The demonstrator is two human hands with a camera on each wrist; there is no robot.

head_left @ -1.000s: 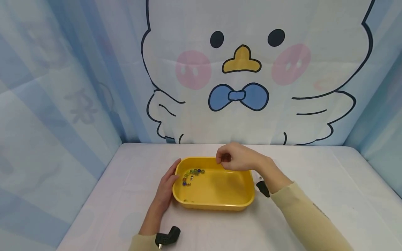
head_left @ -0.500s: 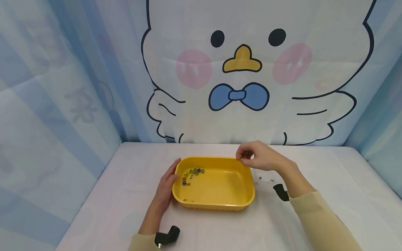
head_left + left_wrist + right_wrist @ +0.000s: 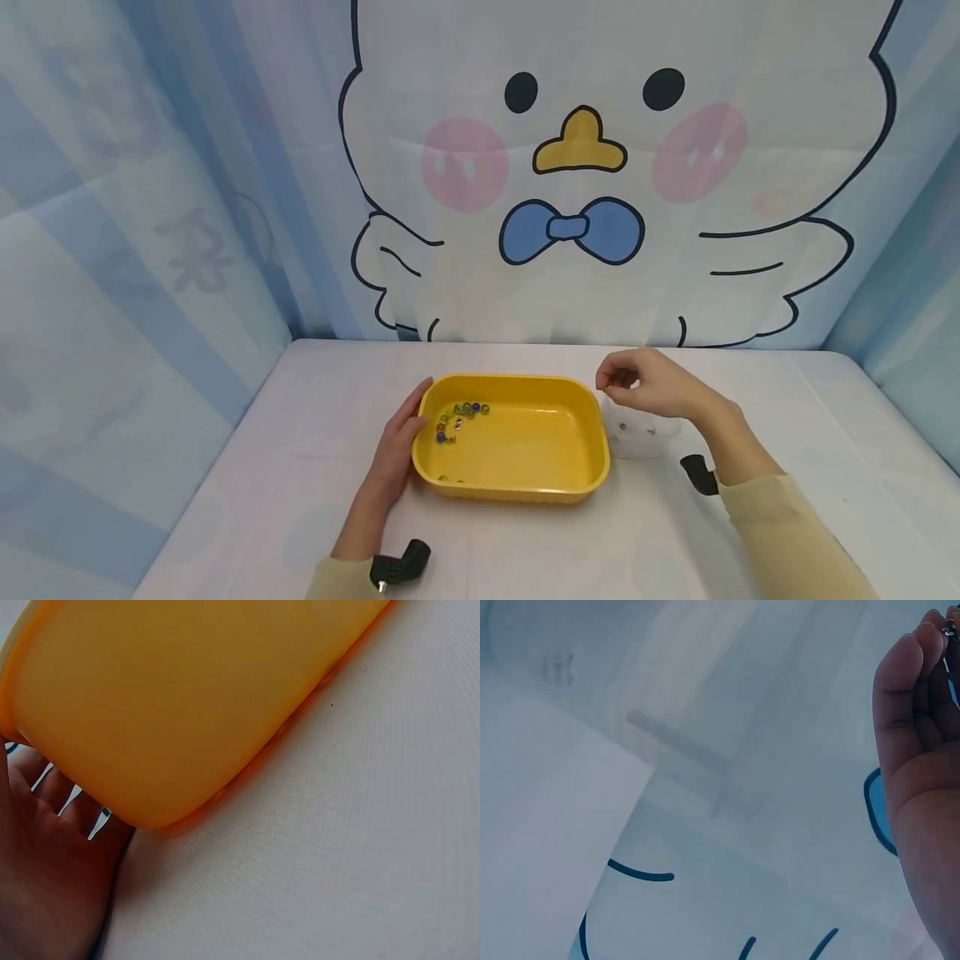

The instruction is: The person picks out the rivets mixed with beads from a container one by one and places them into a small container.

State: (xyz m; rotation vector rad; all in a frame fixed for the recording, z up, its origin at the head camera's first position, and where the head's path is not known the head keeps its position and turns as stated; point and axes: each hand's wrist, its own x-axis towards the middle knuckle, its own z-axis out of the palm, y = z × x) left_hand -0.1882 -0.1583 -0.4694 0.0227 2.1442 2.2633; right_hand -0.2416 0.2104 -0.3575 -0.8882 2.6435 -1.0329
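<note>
A yellow tray (image 3: pixel 517 450) holds several glass marbles (image 3: pixel 467 410) along its left side. My left hand (image 3: pixel 393 458) holds the tray's left side, thumb at the rim and fingers along the outer wall; the left wrist view shows fingers partly hidden behind the tray (image 3: pixel 172 712). My right hand (image 3: pixel 648 383) is raised just past the tray's right rim, over a clear plastic box (image 3: pixel 637 450) with small shiny pieces (image 3: pixel 651 432) in it. In the right wrist view, the fingertips of my right hand (image 3: pixel 922 735) pinch a small shiny metallic piece (image 3: pixel 950 631), its kind unclear.
A pale cloth covers the table (image 3: pixel 525 550). Behind it hangs a curtain (image 3: pixel 570 300) printed with a cartoon bird, and striped curtains (image 3: pixel 150 292) close off the sides. A black wrist camera (image 3: pixel 400 563) sits on my left wrist, another (image 3: pixel 699 474) on my right.
My right hand has moved right, from above the tray's back rim to above the clear box, which is now more exposed. The left hand, tray and marbles have stayed put.
</note>
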